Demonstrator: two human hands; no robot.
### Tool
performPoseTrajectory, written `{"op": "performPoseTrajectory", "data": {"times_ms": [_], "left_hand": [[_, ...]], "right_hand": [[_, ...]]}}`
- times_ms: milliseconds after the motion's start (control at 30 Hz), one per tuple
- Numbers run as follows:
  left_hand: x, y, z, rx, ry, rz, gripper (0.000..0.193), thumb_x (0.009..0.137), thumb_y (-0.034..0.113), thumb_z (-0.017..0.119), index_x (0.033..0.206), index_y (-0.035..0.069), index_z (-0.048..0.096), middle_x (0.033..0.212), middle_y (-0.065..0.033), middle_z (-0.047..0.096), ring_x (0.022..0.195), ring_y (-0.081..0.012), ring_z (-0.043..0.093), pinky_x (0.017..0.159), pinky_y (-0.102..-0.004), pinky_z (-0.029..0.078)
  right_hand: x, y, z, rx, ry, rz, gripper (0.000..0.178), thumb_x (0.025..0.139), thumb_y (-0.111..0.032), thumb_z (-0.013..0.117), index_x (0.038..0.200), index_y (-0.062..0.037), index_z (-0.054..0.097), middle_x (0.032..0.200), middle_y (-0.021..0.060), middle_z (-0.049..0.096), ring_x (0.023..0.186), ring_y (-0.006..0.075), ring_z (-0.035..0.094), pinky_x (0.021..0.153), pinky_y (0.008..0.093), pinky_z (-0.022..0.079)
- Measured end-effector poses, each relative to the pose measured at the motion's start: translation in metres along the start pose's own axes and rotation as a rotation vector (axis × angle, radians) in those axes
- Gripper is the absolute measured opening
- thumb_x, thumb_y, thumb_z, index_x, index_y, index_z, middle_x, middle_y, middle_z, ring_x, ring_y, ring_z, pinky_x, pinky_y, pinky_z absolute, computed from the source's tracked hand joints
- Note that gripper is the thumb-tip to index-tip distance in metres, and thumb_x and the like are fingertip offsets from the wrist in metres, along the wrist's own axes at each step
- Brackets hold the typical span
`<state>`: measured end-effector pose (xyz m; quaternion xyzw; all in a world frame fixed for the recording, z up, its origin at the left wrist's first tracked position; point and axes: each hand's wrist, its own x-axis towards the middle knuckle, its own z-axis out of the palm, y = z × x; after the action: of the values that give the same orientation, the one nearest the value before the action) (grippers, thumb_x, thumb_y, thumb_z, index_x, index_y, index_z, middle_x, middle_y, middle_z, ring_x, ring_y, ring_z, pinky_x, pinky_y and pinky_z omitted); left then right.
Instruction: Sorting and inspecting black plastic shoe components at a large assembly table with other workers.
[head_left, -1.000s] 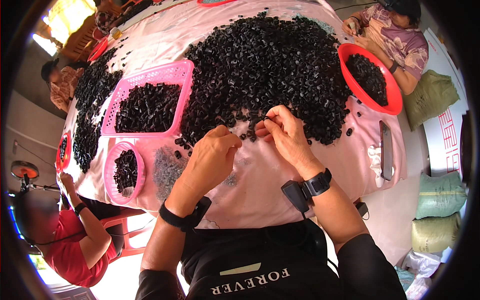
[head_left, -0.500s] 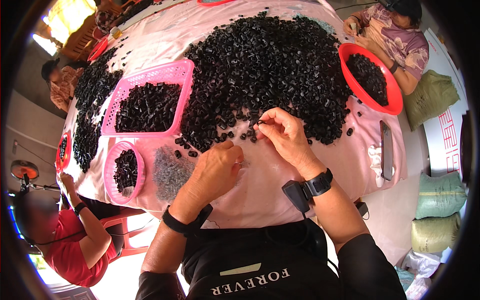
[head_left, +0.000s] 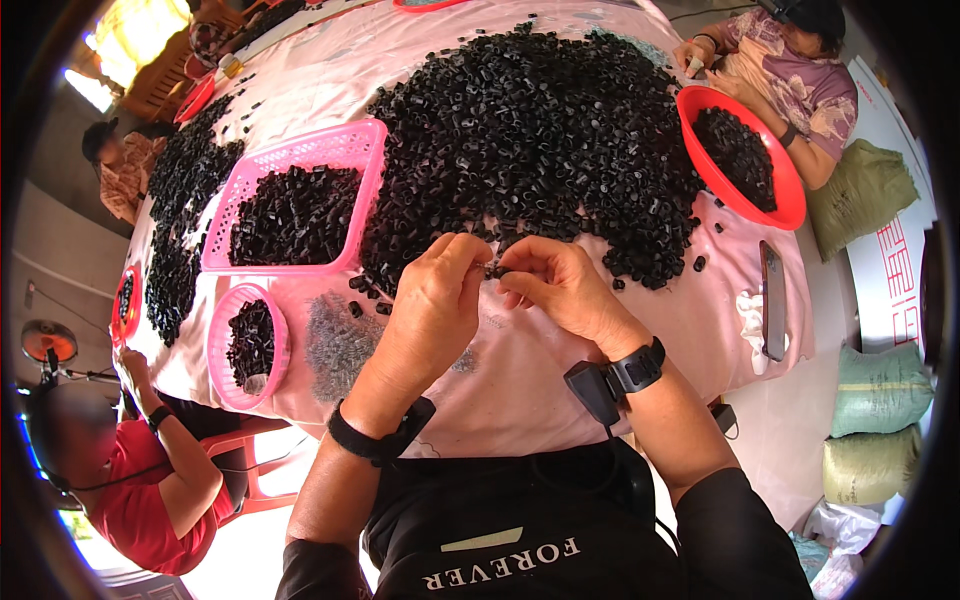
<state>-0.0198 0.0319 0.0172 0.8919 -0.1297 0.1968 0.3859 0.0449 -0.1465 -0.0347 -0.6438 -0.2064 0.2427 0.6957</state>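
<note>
Hands, bare and close together, face each other over a pale pink cloth tablecloth (head_left: 530, 375). We see the right hand (head_left: 558, 284) pinching a small, dark, rounded piece (head_left: 498, 271) at the tips of its nearly closed thumb and forefinger, the other fingers loosely bent. The left hand (head_left: 437, 298) curls in from the other side, tips almost meeting it; its own back hides the grip, so we cannot tell how far those fingers are closed or what they have hold of. The piece is at the near edge of a broad heap of short, hollow, black tubes (head_left: 530, 150).

The likeliest trouble, we judge, is a slip: so small a thing, held only by the fingertips, could roll loose and be lost among its look-alikes. Beside the left forearm we find a loose tangle of fine, grey, wire-like bits (head_left: 340, 350); the wrist with its black band (head_left: 362, 440) could drag through and scatter them. At the right wrist sits a black box-shaped device (head_left: 590, 392) with a thin cable, which might snag. A round pink plastic basket (head_left: 281, 330), farther left, seems safer from a stray elbow.
</note>
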Motion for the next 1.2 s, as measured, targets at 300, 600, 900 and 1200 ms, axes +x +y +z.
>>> {"op": "performPoseTrajectory", "data": {"times_ms": [300,600,900,1200], "left_hand": [[0.002,0.003,0.010,0.000,-0.003,0.015,0.015,0.089,-0.010,0.060,0.101,-0.004,0.066,0.092,-0.0196,0.069,0.078,-0.0344,0.071,0.066,-0.0355,0.055],[0.001,-0.009,0.008,0.067,0.013,-0.048,0.016,0.088,-0.009,0.061,0.101,-0.004,0.067,0.092,-0.0195,0.069,0.081,-0.0361,0.070,0.069,-0.0373,0.055],[-0.003,-0.030,0.015,0.287,-0.173,-0.016,0.018,0.078,-0.005,0.069,0.095,0.000,0.069,0.086,-0.0157,0.064,0.083,-0.0373,0.066,0.071,-0.0442,0.053],[0.000,-0.036,0.022,0.362,-0.178,0.029,0.020,0.078,-0.006,0.067,0.097,0.001,0.065,0.088,-0.0160,0.065,0.086,-0.0394,0.065,0.072,-0.0451,0.053]], "right_hand": [[-0.001,-0.006,0.001,0.042,-0.001,0.010,0.013,0.097,-0.006,0.068,0.106,0.0025,0.064,0.086,0.0068,0.072,0.077,0.0125,0.070,0.072,0.0260,0.057],[0.002,-0.004,-0.001,0.054,0.049,-0.019,0.009,0.098,-0.007,0.066,0.103,0.0009,0.063,0.087,0.0072,0.072,0.078,0.0129,0.072,0.070,0.0253,0.058],[0.004,-0.005,-0.001,-0.027,0.214,-0.133,0.007,0.100,-0.005,0.062,0.102,0.0012,0.060,0.086,0.0076,0.071,0.075,0.0126,0.071,0.068,0.0258,0.059],[0.003,-0.004,-0.002,-0.053,0.126,-0.072,0.008,0.098,-0.004,0.064,0.104,0.0013,0.061,0.088,0.0061,0.071,0.078,0.0131,0.072,0.069,0.0256,0.059]]}}
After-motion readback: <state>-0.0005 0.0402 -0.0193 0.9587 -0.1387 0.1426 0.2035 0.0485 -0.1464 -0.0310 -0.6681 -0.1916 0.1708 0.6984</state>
